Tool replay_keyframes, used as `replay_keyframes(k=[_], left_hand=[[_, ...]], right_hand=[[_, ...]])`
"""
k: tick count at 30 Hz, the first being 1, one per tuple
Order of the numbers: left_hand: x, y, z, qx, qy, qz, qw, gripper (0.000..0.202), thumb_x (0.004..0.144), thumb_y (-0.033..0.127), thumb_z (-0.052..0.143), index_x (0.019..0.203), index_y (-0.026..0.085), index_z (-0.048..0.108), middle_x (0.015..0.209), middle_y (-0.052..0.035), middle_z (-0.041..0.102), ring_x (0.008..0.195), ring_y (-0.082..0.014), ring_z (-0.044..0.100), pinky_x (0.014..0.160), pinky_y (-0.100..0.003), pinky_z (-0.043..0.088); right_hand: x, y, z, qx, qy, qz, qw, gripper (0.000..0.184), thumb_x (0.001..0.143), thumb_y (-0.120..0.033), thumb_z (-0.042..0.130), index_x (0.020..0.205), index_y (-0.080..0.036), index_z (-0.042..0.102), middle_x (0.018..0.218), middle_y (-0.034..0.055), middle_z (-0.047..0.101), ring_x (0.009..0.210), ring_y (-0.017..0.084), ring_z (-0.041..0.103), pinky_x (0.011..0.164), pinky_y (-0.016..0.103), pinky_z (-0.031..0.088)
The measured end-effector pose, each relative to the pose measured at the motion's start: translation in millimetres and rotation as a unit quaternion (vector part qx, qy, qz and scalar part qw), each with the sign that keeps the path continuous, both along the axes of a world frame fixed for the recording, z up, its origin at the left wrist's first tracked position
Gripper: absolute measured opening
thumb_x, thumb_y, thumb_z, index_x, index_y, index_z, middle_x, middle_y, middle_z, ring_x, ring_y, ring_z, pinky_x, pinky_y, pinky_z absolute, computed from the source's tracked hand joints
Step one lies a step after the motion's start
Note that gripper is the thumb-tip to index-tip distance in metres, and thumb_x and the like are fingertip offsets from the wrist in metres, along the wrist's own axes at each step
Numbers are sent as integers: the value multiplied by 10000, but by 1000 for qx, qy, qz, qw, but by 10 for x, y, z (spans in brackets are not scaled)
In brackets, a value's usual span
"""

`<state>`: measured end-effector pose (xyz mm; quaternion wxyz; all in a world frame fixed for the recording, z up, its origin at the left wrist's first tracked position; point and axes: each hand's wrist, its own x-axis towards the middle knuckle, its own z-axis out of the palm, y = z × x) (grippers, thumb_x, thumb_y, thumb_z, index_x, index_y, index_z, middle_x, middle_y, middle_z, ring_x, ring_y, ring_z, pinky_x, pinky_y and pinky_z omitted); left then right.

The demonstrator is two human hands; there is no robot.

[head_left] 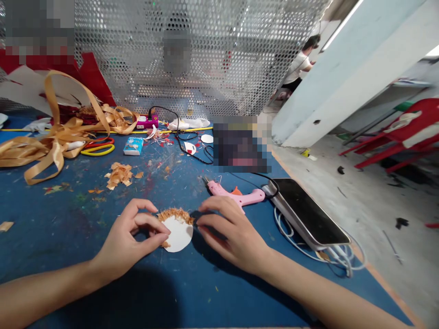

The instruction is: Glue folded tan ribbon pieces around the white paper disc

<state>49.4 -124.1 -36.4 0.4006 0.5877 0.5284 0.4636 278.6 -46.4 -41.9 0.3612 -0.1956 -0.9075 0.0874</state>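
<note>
A perforated metal panel [222,84] stood along the far edge of the blue surface [75,228], and past the right edge a pillar [308,103] rose from the floor, with a person [295,66] in a white top behind it. A white disc [179,236] lay flat on the surface, nearer its near edge than its far one. Being round, the disc had no long axis; its direction came from the tan ruffled fringe [175,214], which curved around the rim facing the far edge, while the rim facing the near edge looked bare. The disc sat between the two hands: the left hand [128,240] was the nearer, its thumb and index finger drawn together over the left rim, beside a small tan bit [166,245]. Whether they pinched anything could not be told. The right hand [236,233] had its fingers loosely curled just beside the fringe's right end, the thumb hidden, so its grip could not be told either. Beyond that hand lay a pink glue gun [252,197], with a black-screened device [305,210] by the right edge; cut ribbon pieces [119,176] were heaped beyond the left hand.
</note>
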Motion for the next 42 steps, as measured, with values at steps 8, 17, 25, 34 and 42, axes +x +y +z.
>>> replay_keyframes(k=[8,17,25,34,42], left_hand=[[159,-123,-49,53,113,25,992,296,744,180,706,915,243,473,649,60,744,542,-130,658,516,-223,478],[215,-181,-69,54,116,-5,992,303,740,141,689,915,248,465,656,87,744,520,-126,670,504,-225,450],[220,-195,-86,52,122,-24,991,295,749,151,683,935,246,474,668,77,746,521,-129,677,513,-230,457],[232,-186,-75,86,132,-53,986,344,766,115,681,976,265,453,665,109,732,504,-99,659,511,-202,459],[213,-182,-65,82,129,-59,987,360,765,103,684,979,270,447,679,119,733,516,-86,658,523,-189,453]], right_hand=[[-104,-328,71,-34,13,64,997,117,915,-181,544,995,-152,625,858,55,679,799,167,592,717,318,496],[-168,-358,35,-27,10,62,998,140,902,-150,512,854,-147,643,764,49,667,700,155,570,616,302,449],[-157,-375,43,-35,-3,69,997,143,877,-132,489,813,-164,613,743,33,646,684,145,552,609,295,419],[-175,-382,65,-29,-16,66,997,146,817,-110,492,760,-142,623,716,39,636,653,146,511,578,298,373],[-160,-353,26,-33,-11,51,998,152,826,-109,477,758,-161,602,693,26,635,639,145,511,579,296,372]])
